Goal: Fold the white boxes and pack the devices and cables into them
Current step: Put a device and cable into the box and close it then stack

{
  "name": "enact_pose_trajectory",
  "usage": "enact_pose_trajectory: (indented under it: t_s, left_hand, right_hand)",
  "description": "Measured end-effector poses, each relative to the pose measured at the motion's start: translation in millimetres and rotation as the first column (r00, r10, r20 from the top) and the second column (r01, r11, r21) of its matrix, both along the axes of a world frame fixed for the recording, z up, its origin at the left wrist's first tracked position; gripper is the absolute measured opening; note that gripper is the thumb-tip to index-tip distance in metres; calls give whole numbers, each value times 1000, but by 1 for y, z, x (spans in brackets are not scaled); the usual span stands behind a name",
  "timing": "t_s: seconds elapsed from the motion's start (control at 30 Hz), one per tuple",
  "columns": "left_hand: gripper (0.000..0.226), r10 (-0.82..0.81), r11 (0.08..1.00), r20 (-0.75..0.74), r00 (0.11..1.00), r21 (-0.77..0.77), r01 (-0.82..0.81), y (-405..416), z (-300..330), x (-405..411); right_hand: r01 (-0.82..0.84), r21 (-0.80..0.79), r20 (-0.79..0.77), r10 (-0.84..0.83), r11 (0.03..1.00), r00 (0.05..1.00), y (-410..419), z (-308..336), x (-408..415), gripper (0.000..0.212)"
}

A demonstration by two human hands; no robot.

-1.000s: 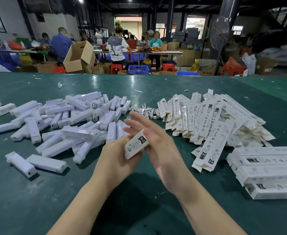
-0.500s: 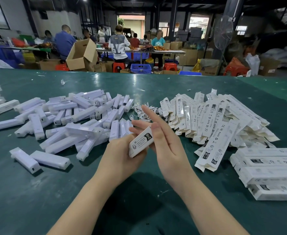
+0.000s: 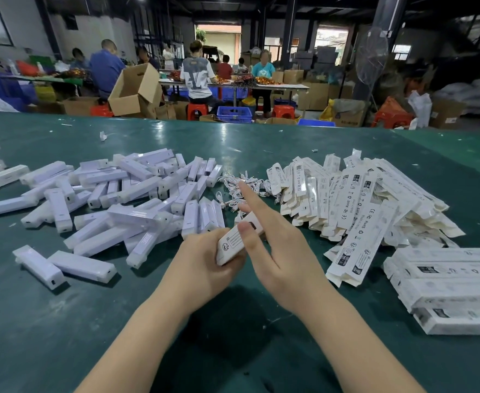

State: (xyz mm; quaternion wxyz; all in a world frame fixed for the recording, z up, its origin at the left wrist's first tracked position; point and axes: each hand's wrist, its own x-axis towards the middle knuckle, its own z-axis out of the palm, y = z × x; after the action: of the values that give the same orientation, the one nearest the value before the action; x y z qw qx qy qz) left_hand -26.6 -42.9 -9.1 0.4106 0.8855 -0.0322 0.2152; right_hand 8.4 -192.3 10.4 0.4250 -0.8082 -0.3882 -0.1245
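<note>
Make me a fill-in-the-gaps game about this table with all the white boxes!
1. The left hand holds a white ____.
2. The table is coloured ____.
3. The heap of flat unfolded boxes lies to the ____ of the white cables.
4. The pile of white devices lies on the ____ side of the table.

Missing words: box; green; right; left

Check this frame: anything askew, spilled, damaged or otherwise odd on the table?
Nothing stands out. The devices, cables and flat boxes lie in loose heaps on the green table, with a few paper scraps at the far side. The left hand holds a white box and the right hand steadies it.
</note>
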Motion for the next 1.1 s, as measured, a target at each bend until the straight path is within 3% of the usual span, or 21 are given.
enact_pose_trajectory:
  t_s: [0.1,0.2,0.3,0.4,0.43,0.5,0.53,0.57,0.63,0.7,0.77,0.9,1.1]
  left_hand:
    - [21,15,1000,-30,999,14,-14,2,0,0]
    - [8,28,999,-46,999,34,-26,4,2,1]
    - [14,51,995,-1,999,90,-51,6,3,-1]
    - [14,27,993,-3,1000,111,-27,3,2,1]
    - [17,7,994,0,1000,109,-7,0,0,3]
    - [24,-32,996,-3,999,88,32,-5,-3,5]
    - [25,-49,997,0,999,61,49,-6,-4,6]
    - [23,-65,998,14,998,25,65,-7,-5,6]
    - [19,-99,993,44,994,-61,102,-5,-6,5]
    - [14,-150,977,46,988,-147,156,-6,-5,4]
    - [21,-200,956,41,979,-212,204,-9,-3,2]
    - [35,-312,867,13,950,-406,290,-14,2,1]
    - [21,-253,908,2,967,-346,238,-20,2,0]
  right_hand:
    - [-8,14,-42,9,1000,999,2,-3,3,53]
    - [-23,228,-124,52,973,991,8,-5,3,41]
    - [113,421,-187,-36,900,982,2,2,4,35]
    - [300,577,-300,-145,760,943,-13,11,11,46]
    - [349,557,-262,-239,754,935,-17,15,13,49]
    - [427,351,45,-471,833,881,-24,22,14,45]
    - [442,226,235,-489,868,840,-27,24,14,39]
    - [411,88,328,-416,907,848,-28,27,14,35]
    - [309,-177,276,-254,934,927,-28,34,9,34]
    - [303,-325,288,-212,896,934,-31,35,4,35]
    - [334,-341,324,-224,879,919,-42,37,-5,38]
    - [414,-323,218,-358,851,908,-94,40,-20,45]
    - [631,-404,129,-641,662,756,-208,44,-48,43]
